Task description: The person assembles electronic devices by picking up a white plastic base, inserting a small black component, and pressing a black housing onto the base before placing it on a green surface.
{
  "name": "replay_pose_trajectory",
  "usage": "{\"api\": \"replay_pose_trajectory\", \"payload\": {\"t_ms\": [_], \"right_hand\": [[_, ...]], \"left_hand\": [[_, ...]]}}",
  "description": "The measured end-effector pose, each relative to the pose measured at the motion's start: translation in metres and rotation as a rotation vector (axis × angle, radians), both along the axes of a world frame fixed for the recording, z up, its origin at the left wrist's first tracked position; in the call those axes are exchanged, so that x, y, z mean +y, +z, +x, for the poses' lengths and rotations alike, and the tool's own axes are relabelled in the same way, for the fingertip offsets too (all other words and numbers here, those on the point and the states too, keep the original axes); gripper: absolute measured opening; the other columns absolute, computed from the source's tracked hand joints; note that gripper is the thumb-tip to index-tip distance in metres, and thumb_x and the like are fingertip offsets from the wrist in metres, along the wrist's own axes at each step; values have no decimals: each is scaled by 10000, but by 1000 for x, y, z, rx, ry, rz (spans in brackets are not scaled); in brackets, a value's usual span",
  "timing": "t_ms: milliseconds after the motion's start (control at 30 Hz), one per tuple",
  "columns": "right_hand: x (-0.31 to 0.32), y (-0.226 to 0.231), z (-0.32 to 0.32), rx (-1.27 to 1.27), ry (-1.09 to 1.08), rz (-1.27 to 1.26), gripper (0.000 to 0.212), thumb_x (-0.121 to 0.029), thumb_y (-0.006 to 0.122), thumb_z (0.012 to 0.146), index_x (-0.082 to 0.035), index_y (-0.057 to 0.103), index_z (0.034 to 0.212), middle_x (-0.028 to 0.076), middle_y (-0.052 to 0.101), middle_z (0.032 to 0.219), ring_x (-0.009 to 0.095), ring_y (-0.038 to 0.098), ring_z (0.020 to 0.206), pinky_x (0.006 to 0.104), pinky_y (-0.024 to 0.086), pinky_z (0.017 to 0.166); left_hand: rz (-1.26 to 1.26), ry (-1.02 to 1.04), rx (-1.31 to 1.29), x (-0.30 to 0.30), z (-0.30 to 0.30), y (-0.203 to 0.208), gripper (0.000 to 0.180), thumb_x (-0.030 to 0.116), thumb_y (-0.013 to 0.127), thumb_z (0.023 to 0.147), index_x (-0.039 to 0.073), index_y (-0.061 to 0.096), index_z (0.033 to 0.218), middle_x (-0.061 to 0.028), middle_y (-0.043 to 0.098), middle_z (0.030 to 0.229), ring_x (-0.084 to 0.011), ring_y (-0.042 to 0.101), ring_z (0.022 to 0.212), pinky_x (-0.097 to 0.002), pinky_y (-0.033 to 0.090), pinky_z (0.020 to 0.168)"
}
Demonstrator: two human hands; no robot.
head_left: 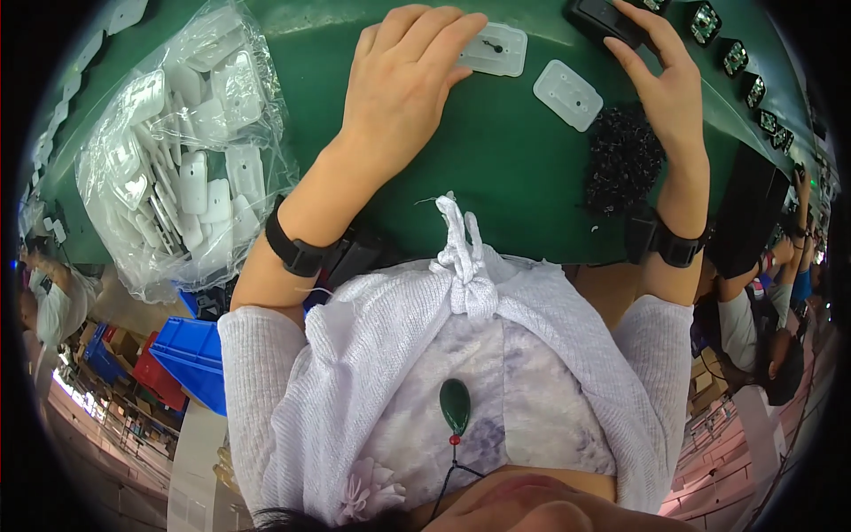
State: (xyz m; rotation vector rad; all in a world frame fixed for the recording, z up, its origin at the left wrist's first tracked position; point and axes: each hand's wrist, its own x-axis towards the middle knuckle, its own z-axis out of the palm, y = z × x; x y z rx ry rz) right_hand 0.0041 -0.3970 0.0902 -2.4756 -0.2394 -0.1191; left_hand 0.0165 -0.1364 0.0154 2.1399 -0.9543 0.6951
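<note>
My left hand (403,75) reaches to the far edge of the view, its fingers and thumb closed round the left end of a translucent white plastic cover (507,60). A small black part (493,44) lies on that cover. At the upper right, my right hand (665,80) holds a black plastic box (610,19) between thumb and fingers. Between the hands, a second white plastic cover (568,95) lies tilted on the green work surface (505,168). Beside my right wrist is a heap of small black parts (623,160).
On the left, a clear plastic bag (177,151) holds many white covers. Black housings with circuit boards (706,23) line the far right. A black box (749,208) stands right of my forearm; blue bins (191,359) sit low left. Other people (753,332) are at both sides.
</note>
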Motion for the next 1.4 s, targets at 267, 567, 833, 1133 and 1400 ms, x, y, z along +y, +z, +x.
{"api": "replay_pose_trajectory", "payload": {"t_ms": [267, 567, 833, 1133, 1400], "right_hand": [[70, -27, -8, -387, 328, 384, 360, -26, 705, 754, 10, 603, 1098, 175, 631, 1058, 334, 605, 982, 371, 487, 857], [88, -3, -19, -372, 344, 318, 368, -12, 690, 748, -1, 592, 1103, 173, 615, 1068, 358, 587, 984, 389, 490, 845], [87, -28, -35, -309, 147, -144, 410, 41, 707, 728, -54, 633, 1120, 84, 637, 1067, 218, 617, 938, 310, 507, 762], [66, -3, -5, 51, 283, 132, 435, 40, 657, 781, -46, 593, 1203, 112, 616, 1154, 253, 597, 1059, 336, 505, 893], [75, -14, -16, 363, 58, 1026, 470, -96, 633, 902, -17, 445, 1326, 126, 610, 1138, 197, 550, 1119, 335, 410, 994]], "left_hand": [[-117, -7, 532, 14, -29, 53, 521, -47, 579, 787, 33, 498, 1296, -165, 545, 1279, -344, 534, 1154, -386, 419, 957], [17, -42, 559, 21, -26, 52, 465, -79, 456, 813, 33, 567, 1251, -147, 554, 1308, -316, 516, 1221, -367, 421, 950], [285, -38, 398, 13, -22, 61, 454, 3, 506, 815, 1, 544, 1268, -143, 545, 1315, -270, 546, 1182, -342, 446, 890], [550, 169, 52, 1, -27, 48, 512, 143, 646, 770, 9, 549, 1255, -148, 546, 1308, -304, 559, 1137, -353, 459, 885], [-289, 104, 816, 11, -26, 50, 335, 208, 682, 853, -29, 618, 1081, -111, 668, 840, -212, 626, 731, -316, 500, 675]]}}
